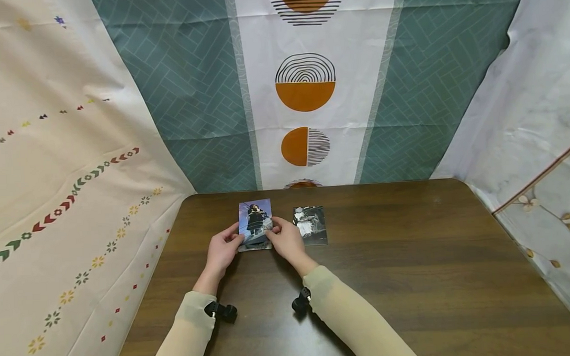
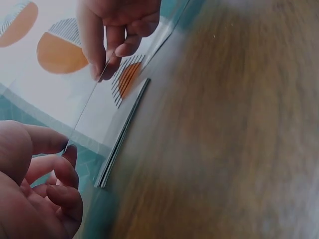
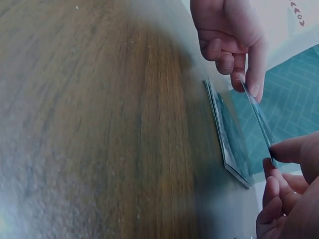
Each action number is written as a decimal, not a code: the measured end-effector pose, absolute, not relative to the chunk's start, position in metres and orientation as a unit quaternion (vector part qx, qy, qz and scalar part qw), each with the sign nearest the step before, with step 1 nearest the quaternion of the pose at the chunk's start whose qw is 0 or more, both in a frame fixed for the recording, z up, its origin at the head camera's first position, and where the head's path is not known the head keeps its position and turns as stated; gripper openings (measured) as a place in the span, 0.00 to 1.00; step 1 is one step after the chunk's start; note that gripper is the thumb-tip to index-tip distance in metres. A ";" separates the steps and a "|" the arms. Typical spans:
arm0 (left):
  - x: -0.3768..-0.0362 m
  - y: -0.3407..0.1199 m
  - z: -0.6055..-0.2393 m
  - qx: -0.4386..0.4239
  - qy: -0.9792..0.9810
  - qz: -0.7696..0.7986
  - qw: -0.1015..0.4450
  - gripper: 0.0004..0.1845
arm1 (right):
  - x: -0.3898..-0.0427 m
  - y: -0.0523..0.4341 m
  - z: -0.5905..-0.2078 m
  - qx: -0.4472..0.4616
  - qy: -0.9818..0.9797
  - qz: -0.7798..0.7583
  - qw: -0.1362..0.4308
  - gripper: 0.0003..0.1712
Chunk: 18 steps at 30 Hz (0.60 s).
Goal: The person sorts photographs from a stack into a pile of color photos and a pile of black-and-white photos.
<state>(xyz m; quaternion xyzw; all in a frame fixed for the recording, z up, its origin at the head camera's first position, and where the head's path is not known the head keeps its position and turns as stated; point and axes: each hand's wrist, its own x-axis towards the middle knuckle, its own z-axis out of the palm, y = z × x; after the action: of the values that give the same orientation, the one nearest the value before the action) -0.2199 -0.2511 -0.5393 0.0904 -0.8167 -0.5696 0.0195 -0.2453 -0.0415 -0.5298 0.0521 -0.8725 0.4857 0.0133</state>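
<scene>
Photo card (image 1: pixel 255 221): is being held just above a small stack of cards (image 1: pixel 254 246), left of centre in the head view, its picture side tilted toward the camera.
Left hand (image 1: pixel 221 251): is being closed on the card's left edge, pinched between thumb and fingertips; in the left wrist view the card (image 2: pixel 84 107) is being seen edge-on as a thin line.
Right hand (image 1: pixel 285 240): is being closed on the card's right edge in the same pinch, with the remaining fingers curled.
Stack: is being left flat on the table (image 1: pixel 410 257) directly under the card, seen in the right wrist view (image 3: pixel 232 144) as several layers apart from the lifted one.
Second card (image 1: pixel 310 225): is being left lying alone just right of the hands, toward the middle of the frame.
Risk, slipping: only the edges are being pinched, so the card is judged likely to be dropped or bowed if either grip is loosened or squeezed.
Risk, stack: the pile is judged likely to be nudged askew if a knuckle is lowered onto it.
</scene>
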 end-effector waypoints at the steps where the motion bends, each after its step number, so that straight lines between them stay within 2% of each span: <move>1: -0.220 -0.250 -0.538 0.091 -0.816 -0.571 0.021 0.27 | -0.245 -0.041 -0.530 0.051 -0.871 0.488 0.014 0.27; 18: -0.219 -0.227 -0.534 0.092 -0.805 -0.585 0.032 0.26 | -0.243 -0.020 -0.530 0.067 -0.860 0.505 0.020 0.28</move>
<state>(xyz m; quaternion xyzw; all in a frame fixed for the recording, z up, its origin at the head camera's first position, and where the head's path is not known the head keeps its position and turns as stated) -0.2188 -0.2273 -0.5343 0.0917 -0.8052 -0.5849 0.0322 -0.2430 -0.0196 -0.5301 0.0666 -0.8602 0.5052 0.0203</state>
